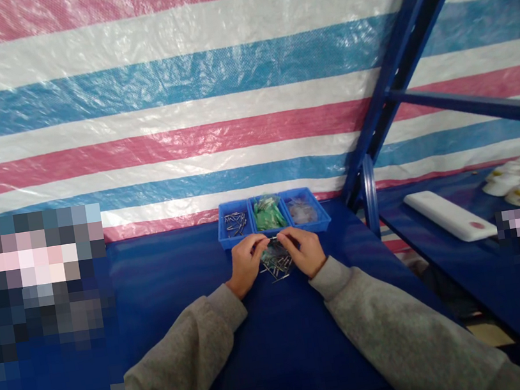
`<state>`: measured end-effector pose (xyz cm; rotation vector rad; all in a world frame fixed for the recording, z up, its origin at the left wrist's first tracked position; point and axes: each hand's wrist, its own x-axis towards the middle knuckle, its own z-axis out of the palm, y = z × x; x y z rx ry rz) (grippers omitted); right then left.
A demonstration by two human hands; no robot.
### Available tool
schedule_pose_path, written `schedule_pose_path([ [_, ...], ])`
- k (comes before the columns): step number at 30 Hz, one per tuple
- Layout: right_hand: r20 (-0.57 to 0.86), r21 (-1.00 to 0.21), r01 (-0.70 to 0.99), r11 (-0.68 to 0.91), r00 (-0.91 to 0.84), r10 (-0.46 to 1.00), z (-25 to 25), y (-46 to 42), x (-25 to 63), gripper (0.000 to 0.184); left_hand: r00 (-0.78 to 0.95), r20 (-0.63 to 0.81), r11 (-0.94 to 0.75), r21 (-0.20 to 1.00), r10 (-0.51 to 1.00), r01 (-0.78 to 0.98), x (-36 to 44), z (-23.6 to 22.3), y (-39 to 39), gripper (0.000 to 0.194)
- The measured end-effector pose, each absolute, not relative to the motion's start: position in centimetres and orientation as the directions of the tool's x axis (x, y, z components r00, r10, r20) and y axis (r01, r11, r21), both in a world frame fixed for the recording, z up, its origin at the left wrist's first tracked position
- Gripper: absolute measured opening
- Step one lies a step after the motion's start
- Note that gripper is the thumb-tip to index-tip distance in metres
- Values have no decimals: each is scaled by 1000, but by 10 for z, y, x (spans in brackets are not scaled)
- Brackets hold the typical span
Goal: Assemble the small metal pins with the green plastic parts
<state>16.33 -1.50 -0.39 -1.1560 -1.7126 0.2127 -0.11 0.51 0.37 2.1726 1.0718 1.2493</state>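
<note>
Pinching closed, your left hand (246, 264) and right hand (305, 250) grip the top edge of a small clear plastic bag of metal pins (276, 260), lying on a blue tabletop (311, 355) just before a blue three-compartment plastic tray (236, 243).

The left hand (246, 263) and right hand (304, 250) meet over a loose pile of metal pins (277, 265) on the blue bench (311, 355), just in front of a three-compartment blue tray (236, 241).

Bright, even indoor light washes a striped plastic tarp (186, 79), its creases catching white glare. Shadows stay faint. A blue steel frame (406, 48) bends at the wide-angle edge, beside a darkened corner; pixelated patches (33, 304) obscure the sides.
</note>
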Motion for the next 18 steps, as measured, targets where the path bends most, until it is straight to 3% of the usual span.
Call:
schedule_pose_path([
  [7,622,-612,566,552,-87,778,-3,-16,161,27,281,544,-607,641,791,469,-2,5,3,34],
  [14,612,-567,606,558,-144,778,-4,-15,160,37,251,623,-666,631,741,398,-1,6,1,19],
  [18,600,-561,642,522,-119,791,-6,-13,161,41,225,608,-648,698,761,305,0,7,-1,16],
])
